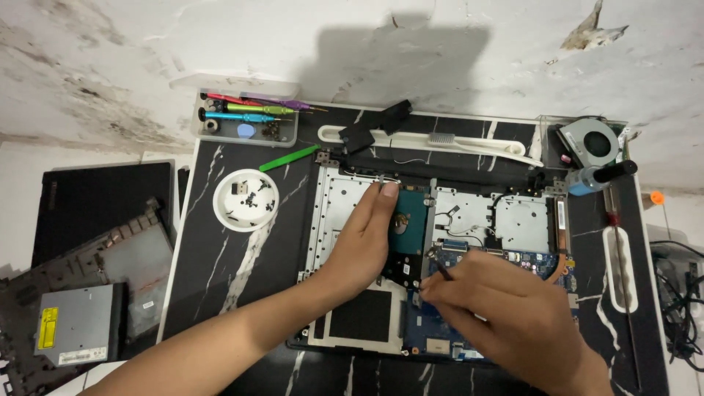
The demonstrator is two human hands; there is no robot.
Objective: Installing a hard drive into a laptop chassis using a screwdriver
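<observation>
An opened laptop chassis [341,213] lies on a black marbled mat, its blue circuit board [539,260] exposed. My left hand [367,238] rests flat on a hard drive [409,220] in its bay, fingertips at the drive's far edge. My right hand [499,304] pinches a thin dark tool [442,270] whose tip meets the drive's near right corner, by the metal bracket. Whether it is a screwdriver I cannot tell.
A white round dish [246,199] holds several screws at left. Behind it a clear tray [246,119] carries coloured screwdrivers, with a green pry tool [290,158] beside it. A fan [587,143] sits at far right. A removed bottom cover and an optical drive [77,323] lie left.
</observation>
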